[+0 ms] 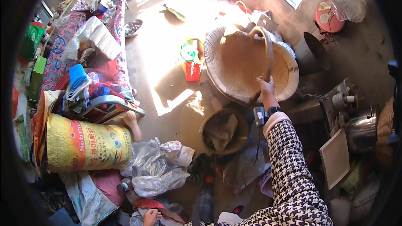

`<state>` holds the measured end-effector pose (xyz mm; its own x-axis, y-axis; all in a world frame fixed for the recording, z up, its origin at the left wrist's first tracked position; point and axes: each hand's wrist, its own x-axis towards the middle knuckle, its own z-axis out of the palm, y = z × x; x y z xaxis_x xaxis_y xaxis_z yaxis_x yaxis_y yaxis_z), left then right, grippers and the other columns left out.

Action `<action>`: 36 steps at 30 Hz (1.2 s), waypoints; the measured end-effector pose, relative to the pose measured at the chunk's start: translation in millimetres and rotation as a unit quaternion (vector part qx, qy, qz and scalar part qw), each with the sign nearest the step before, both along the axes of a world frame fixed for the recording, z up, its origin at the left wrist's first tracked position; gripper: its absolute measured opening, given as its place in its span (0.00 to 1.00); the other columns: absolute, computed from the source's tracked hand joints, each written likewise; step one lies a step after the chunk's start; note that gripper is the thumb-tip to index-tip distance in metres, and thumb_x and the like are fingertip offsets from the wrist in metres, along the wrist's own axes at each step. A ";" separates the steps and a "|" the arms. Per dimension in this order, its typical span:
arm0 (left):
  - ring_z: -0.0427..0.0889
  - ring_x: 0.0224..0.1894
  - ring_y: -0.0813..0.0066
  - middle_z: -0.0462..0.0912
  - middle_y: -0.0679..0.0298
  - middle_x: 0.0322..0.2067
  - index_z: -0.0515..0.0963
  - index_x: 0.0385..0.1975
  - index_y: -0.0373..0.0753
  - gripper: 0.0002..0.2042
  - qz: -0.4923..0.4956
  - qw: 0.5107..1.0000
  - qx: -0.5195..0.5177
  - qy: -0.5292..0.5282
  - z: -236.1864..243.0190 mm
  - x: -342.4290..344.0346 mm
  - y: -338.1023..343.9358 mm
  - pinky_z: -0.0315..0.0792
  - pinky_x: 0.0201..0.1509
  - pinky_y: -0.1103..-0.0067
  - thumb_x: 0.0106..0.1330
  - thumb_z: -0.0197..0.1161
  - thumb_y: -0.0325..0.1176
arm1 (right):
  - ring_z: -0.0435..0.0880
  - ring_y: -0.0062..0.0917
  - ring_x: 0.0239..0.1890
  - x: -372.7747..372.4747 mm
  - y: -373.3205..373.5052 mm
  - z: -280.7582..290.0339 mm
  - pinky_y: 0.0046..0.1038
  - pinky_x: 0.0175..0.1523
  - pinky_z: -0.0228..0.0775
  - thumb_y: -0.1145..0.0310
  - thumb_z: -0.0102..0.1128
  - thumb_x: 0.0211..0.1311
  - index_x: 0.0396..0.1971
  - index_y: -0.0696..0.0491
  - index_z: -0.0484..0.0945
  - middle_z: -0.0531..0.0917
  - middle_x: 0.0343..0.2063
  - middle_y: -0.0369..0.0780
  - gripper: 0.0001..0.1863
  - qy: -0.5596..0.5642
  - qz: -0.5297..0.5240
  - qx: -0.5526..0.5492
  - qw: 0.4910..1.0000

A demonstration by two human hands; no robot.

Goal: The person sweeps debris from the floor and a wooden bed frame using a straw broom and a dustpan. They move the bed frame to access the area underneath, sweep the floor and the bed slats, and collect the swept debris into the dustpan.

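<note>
A large woven basket [238, 58] with a pale wrapped rim and an arched handle [267, 46] is tilted so that its brown inside faces me. My right hand [266, 87] is closed round the near end of that handle, with the arm stretched forward. Just below the basket stands a dark round tub [206, 144] with greyish cloth-like pieces [224, 136] in it. My left hand [151, 217] is low at the bottom edge, beside a red and white bag [157, 206]. Its fingers are curled in, and whatever they may hold is hidden.
At left, a bed [63, 46] is piled with clothes, and a yellow printed sack [90, 142] lies near it. Clear plastic bags [161, 169] heap beside the tub. A red box [192, 71] sits left of the basket. Right are a metal pot [363, 129] and a pale board [334, 159].
</note>
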<state>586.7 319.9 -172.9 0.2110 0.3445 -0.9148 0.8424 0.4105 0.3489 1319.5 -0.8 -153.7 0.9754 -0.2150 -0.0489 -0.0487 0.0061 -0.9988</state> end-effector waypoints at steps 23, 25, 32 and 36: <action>0.81 0.28 0.73 0.81 0.58 0.30 0.73 0.39 0.33 0.11 -0.178 0.978 -0.027 -0.104 26.8 150.7 -26.2 0.74 0.30 0.81 0.64 0.55 0.36 | 0.80 0.28 0.38 -304.0 -179.8 11.3 0.29 0.43 0.73 0.69 0.69 0.42 0.42 0.58 0.75 0.81 0.36 0.44 0.23 0.265 0.172 -0.201 0.927; 0.81 0.27 0.72 0.81 0.59 0.29 0.73 0.38 0.34 0.10 -0.226 0.964 -0.044 -0.131 24.7 174.1 -31.7 0.74 0.29 0.81 0.64 0.55 0.35 | 0.81 0.27 0.37 -383.2 -232.8 12.7 0.28 0.42 0.74 0.68 0.68 0.43 0.41 0.59 0.75 0.82 0.35 0.44 0.22 0.283 0.139 -0.187 0.931; 0.81 0.27 0.66 0.79 0.54 0.30 0.69 0.39 0.35 0.10 -0.460 0.855 -0.115 -0.210 56.3 241.5 -90.0 0.73 0.23 0.79 0.63 0.55 0.34 | 0.80 0.21 0.22 -743.2 -320.1 47.3 0.24 0.29 0.73 0.72 0.63 0.45 0.35 0.58 0.76 0.81 0.25 0.39 0.15 0.257 -0.297 -0.047 0.919; 0.80 0.28 0.74 0.79 0.62 0.26 0.71 0.33 0.36 0.07 -0.647 0.692 -0.078 -0.310 147.0 211.1 -162.9 0.71 0.26 0.83 0.63 0.55 0.33 | 0.80 0.23 0.22 -951.9 -303.2 43.3 0.25 0.27 0.72 0.73 0.60 0.47 0.34 0.58 0.75 0.81 0.25 0.38 0.12 0.236 -0.428 0.054 0.871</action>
<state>797.8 157.0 -25.9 0.6188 -0.5925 -0.5158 0.2488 -0.4750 0.8441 367.5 -304.0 -110.4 0.3260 -0.8228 -0.4655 -0.3851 0.3340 -0.8603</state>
